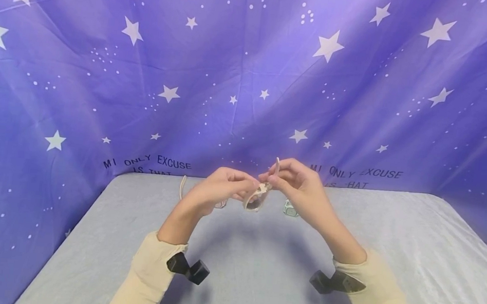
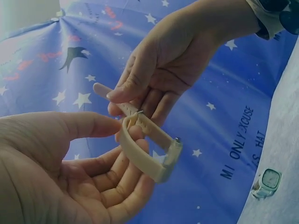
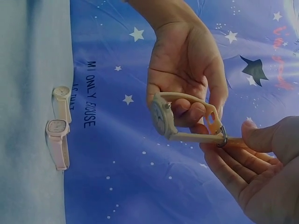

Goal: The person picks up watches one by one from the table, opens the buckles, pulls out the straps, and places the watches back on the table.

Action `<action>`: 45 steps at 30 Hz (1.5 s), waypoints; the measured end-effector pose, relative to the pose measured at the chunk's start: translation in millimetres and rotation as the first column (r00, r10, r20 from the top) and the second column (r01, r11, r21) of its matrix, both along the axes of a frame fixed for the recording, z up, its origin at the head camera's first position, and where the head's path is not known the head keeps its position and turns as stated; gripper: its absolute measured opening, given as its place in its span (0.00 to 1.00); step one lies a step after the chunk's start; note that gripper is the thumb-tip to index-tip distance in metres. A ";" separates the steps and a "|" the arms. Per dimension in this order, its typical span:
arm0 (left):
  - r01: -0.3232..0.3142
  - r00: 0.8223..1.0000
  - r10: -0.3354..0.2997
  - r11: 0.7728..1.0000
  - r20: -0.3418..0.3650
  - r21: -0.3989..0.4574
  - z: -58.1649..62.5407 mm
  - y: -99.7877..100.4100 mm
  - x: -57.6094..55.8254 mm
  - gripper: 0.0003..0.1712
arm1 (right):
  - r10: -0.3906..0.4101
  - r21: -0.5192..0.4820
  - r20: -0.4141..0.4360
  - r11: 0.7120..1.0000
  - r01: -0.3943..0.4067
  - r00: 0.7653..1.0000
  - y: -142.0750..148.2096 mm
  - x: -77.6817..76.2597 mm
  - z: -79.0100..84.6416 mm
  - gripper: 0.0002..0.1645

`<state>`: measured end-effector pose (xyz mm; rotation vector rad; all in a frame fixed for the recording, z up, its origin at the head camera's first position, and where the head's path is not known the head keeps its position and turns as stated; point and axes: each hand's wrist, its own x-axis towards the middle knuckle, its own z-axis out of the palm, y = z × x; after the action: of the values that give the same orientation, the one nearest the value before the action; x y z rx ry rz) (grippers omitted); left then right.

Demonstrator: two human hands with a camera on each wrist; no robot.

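Note:
A cream wristwatch (image 1: pixel 255 201) is held up above the table between both hands, its strap bent into a loop. My left hand (image 1: pixel 220 189) pinches the strap by the buckle (image 3: pixel 224 137), between thumb and fingers. On the other side, my right hand (image 1: pixel 303 189) grips the strap's free end (image 2: pixel 103 90) between thumb and fingers. That end passes through the metal buckle and sticks out past it. In the right wrist view the watch's dial (image 3: pixel 161 116) is seen at an angle, with the crown on its edge.
A pale green watch (image 2: pixel 269 181) lies on the grey cloth-covered table (image 1: pixel 256 290), towards the back right. Back left are a pink watch (image 3: pixel 57 126) and a cream watch (image 3: pixel 61 92), partly behind my left hand in the head view. A purple star-printed curtain (image 1: pixel 242 73) hangs behind.

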<state>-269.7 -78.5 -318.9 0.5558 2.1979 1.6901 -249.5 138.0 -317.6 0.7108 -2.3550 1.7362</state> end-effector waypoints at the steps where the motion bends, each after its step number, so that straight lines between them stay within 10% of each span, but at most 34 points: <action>1: 0.012 1.000 -0.012 1.000 0.007 -0.004 -0.2 0.5 0.1 0.19 | 0.003 0.004 -0.010 1.000 -0.003 1.000 -0.7 0.0 -1.0 0.09; 17: -0.029 0.998 0.025 0.997 0.060 0.073 -3.1 12.8 1.9 0.15 | 0.013 0.000 -0.088 1.000 -0.013 0.996 -5.6 2.6 -4.9 0.10; 32: 0.126 0.982 -0.159 0.954 0.104 0.273 -8.1 10.7 -1.8 0.20 | 0.031 -0.175 0.021 0.984 -0.027 0.999 -1.4 -1.9 0.1 0.06; 45: 0.091 0.986 -0.124 0.958 0.109 0.272 -4.2 10.3 -1.1 0.15 | 0.011 -0.209 0.033 0.978 -0.004 0.999 0.3 -2.8 0.4 0.04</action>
<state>-270.9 -68.2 -323.2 0.6052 1.8322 1.9191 -252.3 138.4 -317.2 0.6618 -2.1482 1.9756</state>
